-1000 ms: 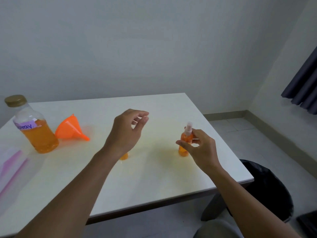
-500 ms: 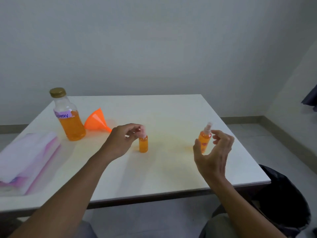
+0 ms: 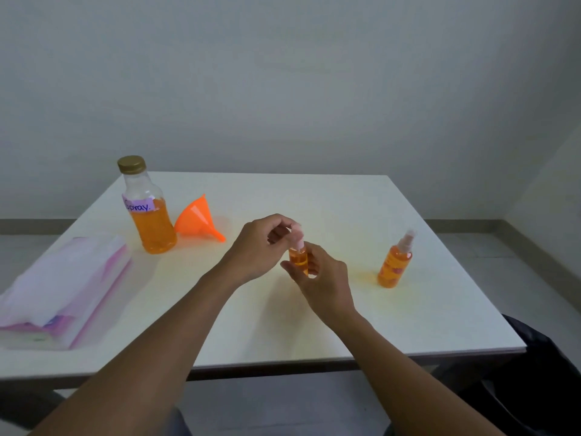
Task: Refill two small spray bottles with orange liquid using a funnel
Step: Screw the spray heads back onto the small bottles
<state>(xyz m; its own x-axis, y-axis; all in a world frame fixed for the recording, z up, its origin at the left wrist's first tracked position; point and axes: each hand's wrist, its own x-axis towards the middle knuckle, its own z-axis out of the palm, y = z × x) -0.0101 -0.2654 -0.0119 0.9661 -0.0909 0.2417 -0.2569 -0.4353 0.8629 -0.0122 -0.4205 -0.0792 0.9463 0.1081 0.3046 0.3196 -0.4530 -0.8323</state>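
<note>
A small spray bottle (image 3: 298,258) holding orange liquid stands at the middle of the white table (image 3: 330,199). My right hand (image 3: 320,281) grips its body from the front. My left hand (image 3: 259,247) pinches its pale pink spray top (image 3: 297,236) from above. A second small spray bottle (image 3: 395,262), also orange with its sprayer on, stands alone to the right. At the back left are a large capped bottle (image 3: 147,209) labelled "Spray", about half full of orange liquid, and an orange funnel (image 3: 198,220) lying on its side beside it.
A clear plastic pack (image 3: 59,287) of white and pink sheets lies along the table's left side. A dark bag or bin (image 3: 547,372) sits on the floor past the table's front right corner. A grey wall stands behind the table.
My right hand left the right-hand spray bottle and moved left onto the middle bottle. My left hand stays at that bottle's top. The view has shifted and come closer.
</note>
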